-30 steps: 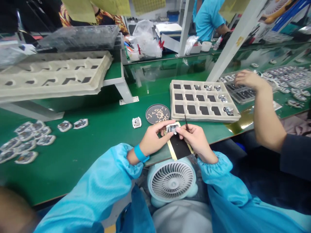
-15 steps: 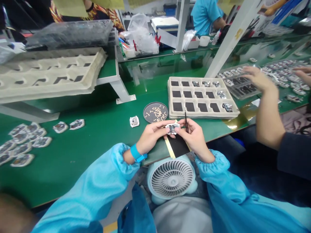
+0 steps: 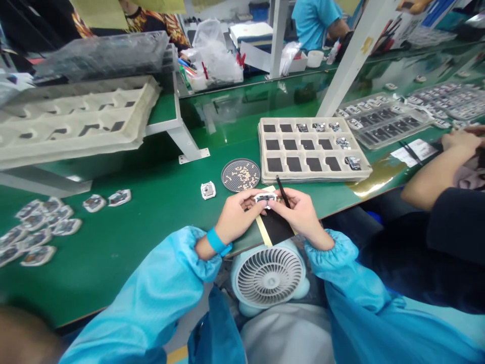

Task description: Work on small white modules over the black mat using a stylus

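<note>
My left hand (image 3: 235, 215) and my right hand (image 3: 299, 212) meet at the green bench's near edge, both pinching one small white-framed module (image 3: 264, 197). Black tweezers (image 3: 282, 191) stick up from my right hand's grip. Under the hands lies a black pad with a yellow border (image 3: 276, 227). A round mesh dish (image 3: 240, 175) holding several tiny parts sits just beyond my hands. Another loose module (image 3: 208, 190) rests to its left. A beige compartment tray (image 3: 312, 150) with black pads and a few modules stands beyond my right hand.
A small white fan (image 3: 268, 276) sits at my lap. Several modules (image 3: 36, 230) lie in a heap at the left. A raised shelf carries a large beige tray (image 3: 76, 121). A co-worker's arm (image 3: 435, 174) rests at the right, near clear trays (image 3: 382, 124) of parts.
The co-worker's hand has drawn back from the clear trays to the bench's near right edge. My hands still hold the module; the tweezers have tilted more to the left.
</note>
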A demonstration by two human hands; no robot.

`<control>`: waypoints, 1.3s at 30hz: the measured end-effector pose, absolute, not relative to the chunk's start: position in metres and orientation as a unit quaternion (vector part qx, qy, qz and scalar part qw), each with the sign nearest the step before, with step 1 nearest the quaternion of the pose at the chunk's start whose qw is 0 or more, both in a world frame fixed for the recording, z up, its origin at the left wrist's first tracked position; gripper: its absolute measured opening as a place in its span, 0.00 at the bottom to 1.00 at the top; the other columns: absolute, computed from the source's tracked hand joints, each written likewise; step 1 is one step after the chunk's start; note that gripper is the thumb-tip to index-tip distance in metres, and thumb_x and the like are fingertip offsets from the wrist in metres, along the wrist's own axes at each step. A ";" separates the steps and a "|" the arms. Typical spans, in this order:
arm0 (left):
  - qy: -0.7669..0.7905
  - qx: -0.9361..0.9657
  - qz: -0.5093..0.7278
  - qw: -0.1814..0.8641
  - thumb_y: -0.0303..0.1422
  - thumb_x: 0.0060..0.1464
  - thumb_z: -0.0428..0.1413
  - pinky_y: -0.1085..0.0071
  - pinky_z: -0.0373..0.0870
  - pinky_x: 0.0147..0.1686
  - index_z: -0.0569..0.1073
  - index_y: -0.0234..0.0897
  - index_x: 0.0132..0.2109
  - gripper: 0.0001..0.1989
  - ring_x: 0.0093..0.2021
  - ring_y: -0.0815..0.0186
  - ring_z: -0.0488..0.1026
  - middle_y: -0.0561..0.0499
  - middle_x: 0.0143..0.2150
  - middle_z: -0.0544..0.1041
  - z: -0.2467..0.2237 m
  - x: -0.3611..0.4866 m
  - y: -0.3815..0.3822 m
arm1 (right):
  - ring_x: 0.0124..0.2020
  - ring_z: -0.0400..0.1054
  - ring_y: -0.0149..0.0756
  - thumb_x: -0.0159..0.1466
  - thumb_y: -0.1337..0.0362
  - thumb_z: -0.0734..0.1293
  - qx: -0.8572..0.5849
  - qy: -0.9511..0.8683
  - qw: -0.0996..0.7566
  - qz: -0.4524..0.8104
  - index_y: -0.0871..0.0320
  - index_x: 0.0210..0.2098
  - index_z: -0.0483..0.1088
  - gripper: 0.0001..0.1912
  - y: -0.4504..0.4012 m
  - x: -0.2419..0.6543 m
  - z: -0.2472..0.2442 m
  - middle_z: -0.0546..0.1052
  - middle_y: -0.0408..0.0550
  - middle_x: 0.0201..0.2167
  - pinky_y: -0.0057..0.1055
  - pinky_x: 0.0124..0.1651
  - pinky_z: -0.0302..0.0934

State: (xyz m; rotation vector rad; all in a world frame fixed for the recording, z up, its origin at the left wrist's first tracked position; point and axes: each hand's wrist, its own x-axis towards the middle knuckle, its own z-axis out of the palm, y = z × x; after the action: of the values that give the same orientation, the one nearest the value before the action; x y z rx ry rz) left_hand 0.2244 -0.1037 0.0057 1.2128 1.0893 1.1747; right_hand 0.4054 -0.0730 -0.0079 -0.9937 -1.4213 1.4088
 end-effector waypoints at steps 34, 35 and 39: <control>0.479 0.704 0.481 0.210 0.26 0.60 0.57 0.70 0.65 0.35 0.80 0.38 0.48 0.11 0.33 0.66 0.68 0.51 0.33 0.72 0.008 0.225 -0.111 | 0.39 0.72 0.39 0.66 0.65 0.70 -0.241 -0.831 0.416 0.278 0.52 0.43 0.79 0.07 -0.048 0.427 0.031 0.76 0.49 0.37 0.39 0.42 0.69; 0.480 0.702 0.483 0.210 0.26 0.59 0.58 0.70 0.65 0.34 0.80 0.38 0.48 0.11 0.33 0.66 0.68 0.51 0.32 0.72 0.008 0.225 -0.111 | 0.39 0.72 0.39 0.66 0.65 0.70 -0.232 -0.838 0.411 0.273 0.51 0.44 0.79 0.07 -0.047 0.426 0.030 0.76 0.49 0.37 0.39 0.42 0.69; 0.488 0.695 0.484 0.213 0.26 0.59 0.58 0.71 0.66 0.33 0.80 0.37 0.47 0.11 0.31 0.67 0.67 0.51 0.33 0.72 0.010 0.225 -0.110 | 0.40 0.72 0.39 0.67 0.64 0.70 -0.212 -0.857 0.401 0.245 0.51 0.45 0.79 0.08 -0.044 0.426 0.026 0.76 0.49 0.38 0.39 0.42 0.70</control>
State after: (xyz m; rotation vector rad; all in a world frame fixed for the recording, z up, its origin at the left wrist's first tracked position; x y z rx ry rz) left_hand 0.2246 -0.1105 0.0103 1.9281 1.3539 1.3442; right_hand 0.4259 -0.0438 0.0263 -0.5350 -2.1670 0.6185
